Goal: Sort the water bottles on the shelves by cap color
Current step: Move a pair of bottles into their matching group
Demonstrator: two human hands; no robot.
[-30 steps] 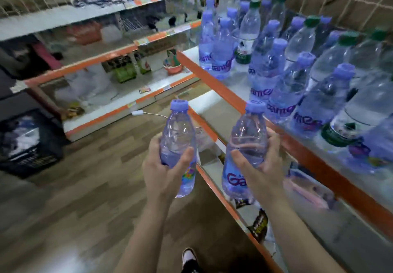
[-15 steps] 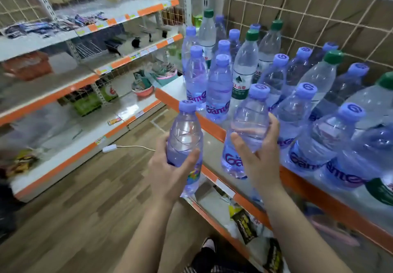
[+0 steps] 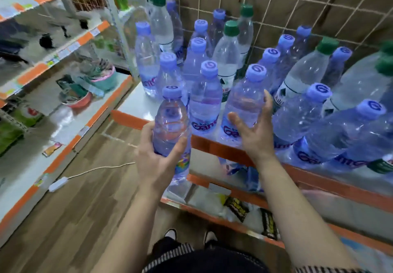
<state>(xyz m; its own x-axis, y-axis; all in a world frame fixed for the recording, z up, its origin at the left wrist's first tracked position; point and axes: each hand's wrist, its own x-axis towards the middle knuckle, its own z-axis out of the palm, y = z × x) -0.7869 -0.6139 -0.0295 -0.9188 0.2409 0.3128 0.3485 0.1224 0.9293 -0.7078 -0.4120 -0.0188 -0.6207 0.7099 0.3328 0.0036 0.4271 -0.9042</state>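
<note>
My left hand [image 3: 155, 162] grips a purple-capped water bottle [image 3: 171, 124] upright in front of the shelf edge. My right hand [image 3: 255, 132] is wrapped round a second purple-capped bottle [image 3: 244, 100] that stands at the front of the white shelf [image 3: 131, 104], thumb across its front and fingers behind it. Around it stand several more purple-capped bottles [image 3: 205, 96]. Among them, further back and to the right, are green-capped bottles [image 3: 227, 60] with clear bodies.
A wire grid [image 3: 297, 7] backs the bottle shelf. A lower shelf holds snack packets [image 3: 236, 208]. To the left are orange-edged shelves with bowls [image 3: 78, 100]. A white cable with a switch [image 3: 57, 186] lies on the wooden floor. My shoes [image 3: 170, 233] are below.
Both hands rose toward the shelf. The right-hand bottle went from in the air to standing on the shelf's front edge. The left-hand bottle stays held beside the shelf.
</note>
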